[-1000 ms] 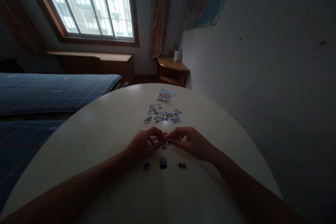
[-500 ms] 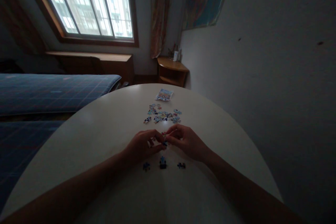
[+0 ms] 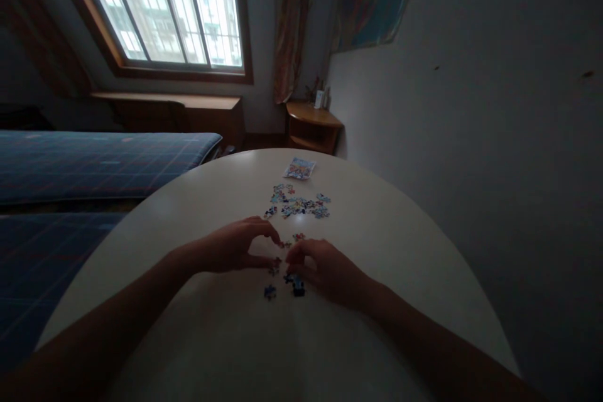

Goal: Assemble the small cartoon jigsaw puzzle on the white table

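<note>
My left hand (image 3: 238,245) hovers over the table with its thumb and forefinger spread apart. Its fingertips are close to small jigsaw pieces: a pale one (image 3: 274,266) by the thumb and a reddish one (image 3: 285,244) by the forefinger. My right hand (image 3: 327,267) is curled, thumb and fingers pinched at a dark blue jigsaw piece (image 3: 287,278). Just below its fingers lies a joined blue-and-black puzzle section (image 3: 298,287). Another blue piece (image 3: 270,292) lies to the left. A red-and-white piece (image 3: 298,237) shows beyond the right fingers.
A spread of loose jigsaw pieces (image 3: 301,206) lies farther back on the round white table (image 3: 211,188). Behind it is a colourful picture packet (image 3: 300,168). A plaid mattress (image 3: 103,163) stands to the left, a wall (image 3: 471,138) to the right, and a corner shelf (image 3: 315,115) beyond the table.
My hands have come apart; the left moved left and opened, the right came down towards the near pieces. Pieces formerly covered by my fingers now show between the hands.
</note>
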Demonstrator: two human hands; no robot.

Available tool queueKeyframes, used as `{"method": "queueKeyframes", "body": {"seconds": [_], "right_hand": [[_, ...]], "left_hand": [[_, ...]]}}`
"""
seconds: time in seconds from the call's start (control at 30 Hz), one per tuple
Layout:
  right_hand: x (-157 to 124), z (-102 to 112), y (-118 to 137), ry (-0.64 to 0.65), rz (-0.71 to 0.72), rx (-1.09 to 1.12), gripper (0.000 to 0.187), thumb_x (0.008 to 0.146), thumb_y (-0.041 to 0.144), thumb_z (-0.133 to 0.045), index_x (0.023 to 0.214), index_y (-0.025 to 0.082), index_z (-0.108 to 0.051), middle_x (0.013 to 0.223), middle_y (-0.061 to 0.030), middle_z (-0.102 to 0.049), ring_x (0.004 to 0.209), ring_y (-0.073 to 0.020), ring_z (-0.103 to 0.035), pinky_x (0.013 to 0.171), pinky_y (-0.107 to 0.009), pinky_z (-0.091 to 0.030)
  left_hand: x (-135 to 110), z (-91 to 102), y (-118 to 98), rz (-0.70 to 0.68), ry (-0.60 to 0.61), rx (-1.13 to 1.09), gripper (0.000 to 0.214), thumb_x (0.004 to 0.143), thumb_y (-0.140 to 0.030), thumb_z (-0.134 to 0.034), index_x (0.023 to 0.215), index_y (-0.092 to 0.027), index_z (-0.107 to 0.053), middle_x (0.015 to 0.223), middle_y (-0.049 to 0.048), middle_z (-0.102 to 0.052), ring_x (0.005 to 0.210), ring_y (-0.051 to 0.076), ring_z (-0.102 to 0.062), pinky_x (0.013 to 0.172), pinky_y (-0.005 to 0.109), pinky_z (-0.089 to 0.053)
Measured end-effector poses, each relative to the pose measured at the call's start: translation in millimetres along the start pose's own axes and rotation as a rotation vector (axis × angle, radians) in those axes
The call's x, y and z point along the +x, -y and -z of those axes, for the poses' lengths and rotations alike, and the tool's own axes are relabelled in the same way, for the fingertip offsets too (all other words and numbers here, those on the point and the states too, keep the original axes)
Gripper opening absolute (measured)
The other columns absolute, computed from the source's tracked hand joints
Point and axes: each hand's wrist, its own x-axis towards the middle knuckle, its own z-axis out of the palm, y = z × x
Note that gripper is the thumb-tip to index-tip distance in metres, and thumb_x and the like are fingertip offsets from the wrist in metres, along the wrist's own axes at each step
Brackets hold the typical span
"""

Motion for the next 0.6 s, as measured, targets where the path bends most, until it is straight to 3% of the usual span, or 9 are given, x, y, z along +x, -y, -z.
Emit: {"method": "queueKeyframes", "body": {"seconds": [0.1, 0.23, 0.37, 0.6], "right_hand": [[-0.2, -3.4, 2.8, 0.003, 0.066, -0.113, 0.011, 0.086, 0.016, -0.064, 0.096, 0.019, -0.067, 0.089, -0.0037, -0.071, 0.087, -0.0175, -0.063, 0.085, -0.032, -0.043], [2.1, -8.5, -0.8, -0.012, 0.058, -0.169, 0.014, 0.084, 0.017, -0.066, 0.098, 0.02, -0.067, 0.09, -0.0036, -0.072, 0.088, -0.0181, -0.065, 0.088, -0.034, -0.042], [5.3, -13.7, -6.3, -0.041, 0.045, -0.208, 0.017, 0.082, 0.016, -0.068, 0.098, 0.02, -0.068, 0.085, -0.0025, -0.072, 0.086, -0.0178, -0.065, 0.089, -0.034, -0.041], [3.0, -9.7, -4.5, -0.061, 0.07, -0.195, 0.017, 0.084, 0.017, -0.064, 0.1, 0.022, -0.068, 0.092, -0.0036, -0.073, 0.091, -0.0185, -0.066, 0.092, -0.035, -0.041]], "left_hand": [[-5.1, -3.1, 8.6, -0.024, 0.025, 0.089, 0.074, 0.07, -0.051, -0.079, 0.134, -0.025, -0.05, 0.142, 0.0095, -0.049, 0.134, 0.03, -0.041, 0.108, 0.044, -0.038], [-6.6, -12.2, 10.2, 0.012, 0.113, 0.153, 0.101, 0.067, -0.062, -0.076, 0.149, -0.022, -0.03, 0.155, 0.0134, -0.03, 0.143, 0.033, -0.024, 0.113, 0.047, -0.032], [-5.3, -17.4, 7.2, 0.032, 0.142, 0.17, 0.111, 0.066, -0.069, -0.072, 0.152, -0.019, -0.024, 0.157, 0.0153, -0.026, 0.145, 0.035, -0.02, 0.115, 0.048, -0.028], [-4.9, -20.2, 9.4, 0.02, 0.136, 0.176, 0.108, 0.068, -0.068, -0.07, 0.152, -0.019, -0.023, 0.157, 0.015, -0.027, 0.144, 0.035, -0.021, 0.115, 0.048, -0.027]]}}
